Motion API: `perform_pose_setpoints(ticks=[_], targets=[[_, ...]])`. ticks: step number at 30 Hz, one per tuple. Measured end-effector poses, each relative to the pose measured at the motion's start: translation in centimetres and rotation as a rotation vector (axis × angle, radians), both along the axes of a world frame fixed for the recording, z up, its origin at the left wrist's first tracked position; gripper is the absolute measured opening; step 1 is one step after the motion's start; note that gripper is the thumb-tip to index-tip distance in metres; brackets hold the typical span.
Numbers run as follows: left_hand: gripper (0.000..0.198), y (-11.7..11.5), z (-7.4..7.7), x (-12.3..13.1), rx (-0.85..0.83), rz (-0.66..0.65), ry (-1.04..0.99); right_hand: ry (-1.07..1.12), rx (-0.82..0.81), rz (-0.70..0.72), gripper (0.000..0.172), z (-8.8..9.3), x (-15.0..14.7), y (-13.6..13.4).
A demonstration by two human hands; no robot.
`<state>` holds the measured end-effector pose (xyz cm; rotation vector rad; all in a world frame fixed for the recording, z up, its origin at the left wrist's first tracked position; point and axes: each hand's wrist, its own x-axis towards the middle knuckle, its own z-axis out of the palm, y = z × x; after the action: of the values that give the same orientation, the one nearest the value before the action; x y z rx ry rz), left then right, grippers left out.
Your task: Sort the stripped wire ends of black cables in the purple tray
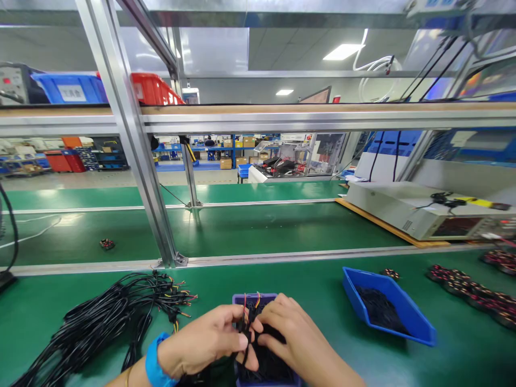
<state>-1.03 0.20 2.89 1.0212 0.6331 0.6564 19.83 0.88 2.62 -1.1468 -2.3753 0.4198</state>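
Observation:
Both my hands meet low in the middle, over a small purple tray (242, 298) filled with short black pieces. My left hand (201, 341), with a blue band at the wrist, pinches a black cable (243, 322) with red and yellow wire ends sticking up. My right hand (286, 330) has its fingers closed on the same cable, right against the left fingertips. A big bundle of black cables (100, 317) with bared coloured ends lies on the green mat to the left of my hands.
A blue bin (403, 309) of black pieces sits to the right. Rows of small round dark parts (467, 290) lie far right. A beige instrument box (407, 209) stands behind them. One small part (107, 244) lies on the conveyor belt. Aluminium frame posts (141, 161) rise ahead.

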Motion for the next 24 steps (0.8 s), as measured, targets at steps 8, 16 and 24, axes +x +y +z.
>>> perform_pose_setpoints(ticks=[8,16,24], targets=[[0.040,-0.2,-1.3,1.4,0.036,0.279,-0.004,0.239,-0.045,-0.115,0.015,0.3,-0.7,-0.4],[0.045,-1.2,-0.3,2.0,0.074,0.309,0.151,0.618,-0.322,-0.123,0.025,0.1,-1.7,-1.6],[0.041,-1.7,0.4,1.7,0.204,0.205,0.228,0.670,0.048,-0.074,0.023,-0.3,-1.5,-1.9]])
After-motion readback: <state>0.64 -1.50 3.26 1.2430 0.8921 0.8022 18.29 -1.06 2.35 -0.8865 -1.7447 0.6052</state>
